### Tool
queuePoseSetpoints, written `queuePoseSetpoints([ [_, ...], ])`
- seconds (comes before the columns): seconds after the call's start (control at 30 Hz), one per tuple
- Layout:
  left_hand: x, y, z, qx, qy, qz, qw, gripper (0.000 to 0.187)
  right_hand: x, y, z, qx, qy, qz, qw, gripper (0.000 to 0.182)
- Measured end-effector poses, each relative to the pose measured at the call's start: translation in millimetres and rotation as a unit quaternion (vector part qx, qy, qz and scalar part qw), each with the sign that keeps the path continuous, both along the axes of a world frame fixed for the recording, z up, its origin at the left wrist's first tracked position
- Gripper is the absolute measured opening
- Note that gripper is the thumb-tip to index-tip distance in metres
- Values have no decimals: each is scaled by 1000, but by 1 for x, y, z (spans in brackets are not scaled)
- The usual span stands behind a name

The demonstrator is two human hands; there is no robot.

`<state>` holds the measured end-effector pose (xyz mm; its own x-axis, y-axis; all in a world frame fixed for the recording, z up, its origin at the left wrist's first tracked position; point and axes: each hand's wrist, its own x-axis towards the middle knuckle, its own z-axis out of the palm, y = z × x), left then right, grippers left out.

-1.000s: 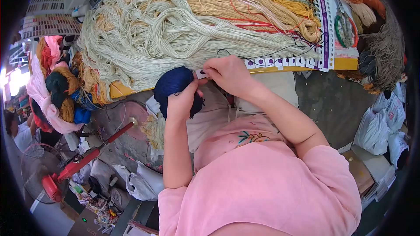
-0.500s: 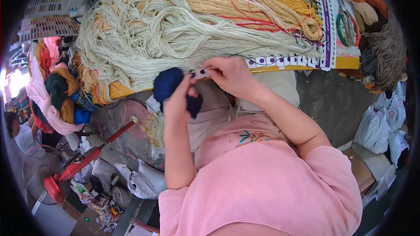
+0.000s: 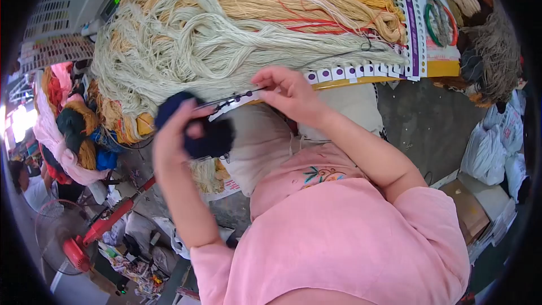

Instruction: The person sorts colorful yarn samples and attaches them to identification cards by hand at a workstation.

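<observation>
Navy yarn bundle (image 3: 210,137), in the left hand (image 3: 178,130), held up off the near edge of the surface (image 3: 339,83), left of the light trousers (image 3: 254,141). Left hand closed around it, fingers bent; hand and yarn both blurred, exact finger placement hard to tell. A dark strand (image 3: 234,97) spans from this hand to the right.

Right hand (image 3: 264,86): thumb and bent fingers pinching the dark strand, just beside the pale green yarn (image 3: 197,51). Beneath the strand, between the hands, a short stretch of white strip with dark spots; more of the white strip (image 3: 340,73), with purple dots and holes, runs along the near edge to the right.

Pale green yarn spread loosely over much of the surface, golden yarn (image 3: 322,8) beyond it. Right end: scissors (image 3: 441,22) with green and red handles, beside a purple-banded card (image 3: 416,39). Floor level, left: red fan (image 3: 73,248). Well apart, right: white plastic bags (image 3: 485,149).
</observation>
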<state>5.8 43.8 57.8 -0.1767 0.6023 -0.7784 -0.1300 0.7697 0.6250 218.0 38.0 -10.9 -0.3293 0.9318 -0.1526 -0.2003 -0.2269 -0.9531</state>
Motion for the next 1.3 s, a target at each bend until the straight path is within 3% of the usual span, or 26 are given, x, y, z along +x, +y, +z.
queuePoseSetpoints([
  [0.03,-38,-5,8,60,11,51,997,21,-2,-1,-1,14,-16,3,1000,22],
  [0.07,-44,-3,6,64,93,59,992,16,-1,-1,-1,13,-13,1,1000,22],
  [0.1,-133,-17,21,193,-238,150,940,10,-1,-1,-2,26,-28,11,999,22],
  [0.13,-189,-30,14,207,-242,288,903,15,-2,-1,-2,40,-42,22,998,22],
  [0.2,-268,-69,0,242,-65,349,903,24,-3,0,-4,49,-44,23,998,23],
  [0.23,-249,-81,13,252,-93,374,887,28,-3,0,-4,58,-54,21,997,24],
  [0.3,-147,-79,36,181,-143,333,914,24,-6,-2,-3,72,-56,17,996,24],
  [0.33,-122,-87,25,169,-206,248,931,26,-9,-3,-2,86,-66,9,994,24],
  [0.37,-75,-87,26,126,-73,205,968,28,-11,-3,-2,101,-76,4,992,24],
  [0.47,-13,-82,4,141,-160,124,969,18,-11,-6,-2,143,-94,-28,985,23],
  [0.53,15,-63,-8,191,-71,104,974,11,-6,-8,7,138,-111,-20,984,24],
  [0.7,34,-36,-35,266,77,16,961,4,1,-18,8,237,-172,-109,950,20],
  [0.87,38,-31,-54,298,117,-28,947,6,1,-15,-9,262,-240,-101,929,19],
  [0.93,34,-29,-71,376,329,-184,847,9,0,-16,-12,276,-257,-96,921,18],
  [0.97,38,-27,-74,423,356,-169,816,11,-1,-15,-11,287,-281,-85,912,17],
  [1.1,36,-27,-81,416,345,-169,824,12,-2,-16,-11,301,-318,-73,896,15],
  [1.17,29,-28,-80,432,397,-210,782,13,-3,-16,-11,304,-325,-70,893,15],
  [1.3,17,-35,-72,444,394,-197,780,13,-5,-17,-13,311,-349,-71,881,15],
])
